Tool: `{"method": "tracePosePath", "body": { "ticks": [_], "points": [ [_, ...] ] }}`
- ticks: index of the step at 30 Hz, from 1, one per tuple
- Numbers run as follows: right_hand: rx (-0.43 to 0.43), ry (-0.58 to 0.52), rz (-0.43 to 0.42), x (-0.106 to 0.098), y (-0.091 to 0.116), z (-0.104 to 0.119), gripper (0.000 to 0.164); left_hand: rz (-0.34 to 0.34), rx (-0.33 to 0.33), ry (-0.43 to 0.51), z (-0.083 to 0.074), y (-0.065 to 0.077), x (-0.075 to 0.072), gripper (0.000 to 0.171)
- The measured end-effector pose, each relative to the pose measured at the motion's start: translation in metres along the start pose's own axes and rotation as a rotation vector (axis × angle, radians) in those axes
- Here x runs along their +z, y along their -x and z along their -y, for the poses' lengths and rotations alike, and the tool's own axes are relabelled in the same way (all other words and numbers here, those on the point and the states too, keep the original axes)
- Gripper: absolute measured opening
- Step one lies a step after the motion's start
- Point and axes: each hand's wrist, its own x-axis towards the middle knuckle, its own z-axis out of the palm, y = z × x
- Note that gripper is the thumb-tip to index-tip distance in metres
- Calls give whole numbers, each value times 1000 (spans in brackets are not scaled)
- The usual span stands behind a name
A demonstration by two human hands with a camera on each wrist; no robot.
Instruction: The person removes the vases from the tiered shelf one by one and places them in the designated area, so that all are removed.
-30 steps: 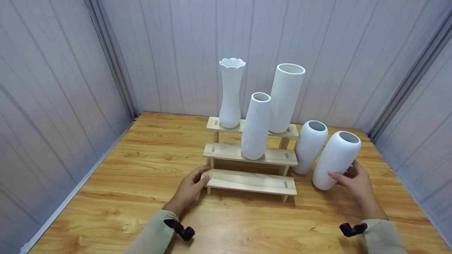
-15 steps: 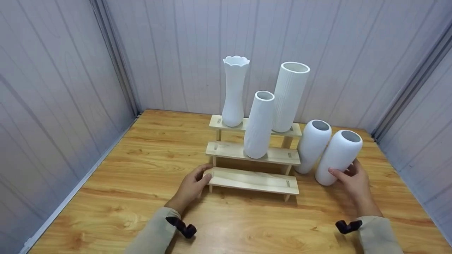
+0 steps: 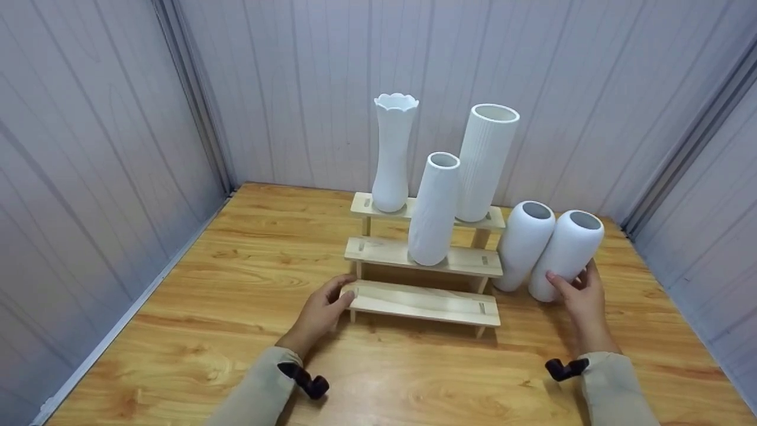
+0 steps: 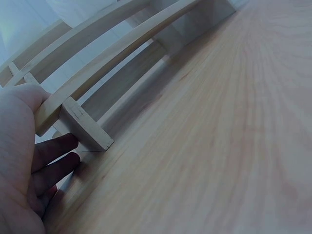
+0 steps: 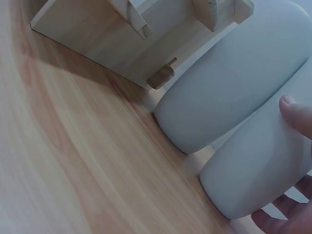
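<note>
My right hand point(image 3: 584, 302) grips the lower part of a smooth white vase point(image 3: 569, 254), thumb in front and fingers behind it. This vase stands on the table beside a similar white vase point(image 3: 523, 248); in the right wrist view their sides appear to touch. My left hand point(image 3: 318, 315) holds the left end of the lowest step of a three-tier wooden stand point(image 3: 426, 303), its thumb over the board. In the left wrist view, fingers point(image 4: 53, 168) curl near the stand's leg point(image 4: 87, 127).
On the stand's middle step stands a tapered white vase point(image 3: 433, 216). The top step carries a scallop-rimmed vase point(image 3: 391, 157) at left and a ribbed cylindrical vase point(image 3: 486, 165) at right. Panelled walls point(image 3: 295, 89) enclose the wooden table point(image 3: 195, 331) at the back and sides.
My right hand has moved the outer vase back and slightly left, closing the gap to the similar vase. My left hand keeps its hold on the stand; the head view has shifted a little.
</note>
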Motion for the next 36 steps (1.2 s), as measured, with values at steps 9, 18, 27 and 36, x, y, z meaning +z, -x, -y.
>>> {"method": "tracePosePath", "body": {
  "ticks": [9, 18, 27, 36],
  "points": [
    [-30, -64, -73, 10, -3, -6, 99, 14, 15, -16, 0, 0, 0, 38],
    [20, -148, -77, 11, 0, 1, 101, -4, 12, -27, 1, 0, 0, 36],
    [-186, -227, -251, 21, 12, 43, 78, -22, -15, -27, 0, -1, -1, 35],
    [-322, -306, -372, 46, 35, 82, 69, -4, -4, -16, 0, -1, -1, 36]
  ]
}}
